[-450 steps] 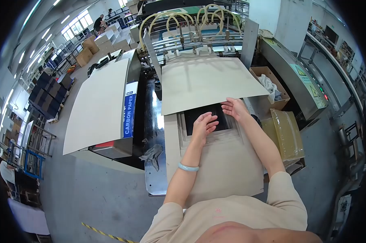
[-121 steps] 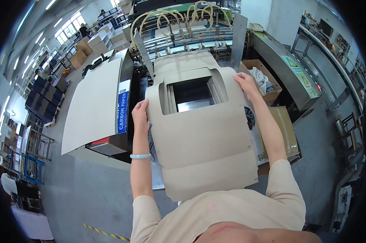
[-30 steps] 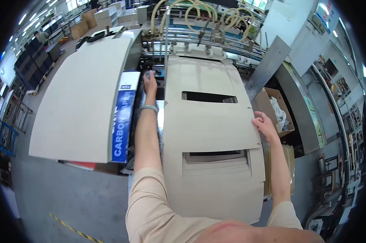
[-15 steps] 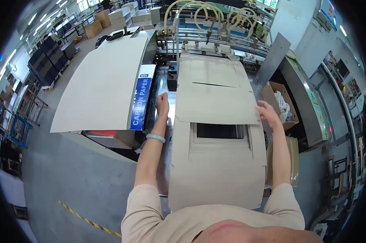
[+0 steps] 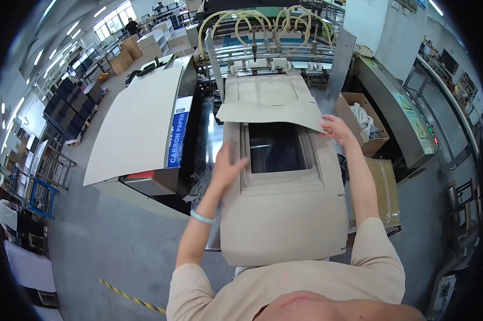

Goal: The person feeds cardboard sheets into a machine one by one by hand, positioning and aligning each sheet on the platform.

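Several grey-beige cardboard sheets (image 5: 284, 224) lie in front of me, with stepped rectangular openings cut through them around a dark window. Over the far end of that opening lies another cardboard sheet (image 5: 271, 112), its near edge bowed upward. My right hand (image 5: 337, 130) has its fingers closed on the near right corner of this upper sheet. Slightly smeared by motion, my left hand (image 5: 230, 167) is over the left border of the opening, fingers apart and holding nothing. A pale bracelet (image 5: 202, 216) circles the left wrist.
Beyond the sheets stands a machine with rollers (image 5: 268, 65) and looping hoses (image 5: 241, 21). On the left, a large board (image 5: 137, 117) rests beside a blue carbon paper box (image 5: 178, 139). An open carton with cloth (image 5: 363, 120) and a taped carton (image 5: 383, 187) stand right.
The upper sheet has moved away from me toward the rollers, uncovering more of the opening. My left hand has come rightward over the stack and opened. My right hand has shifted forward with the sheet.
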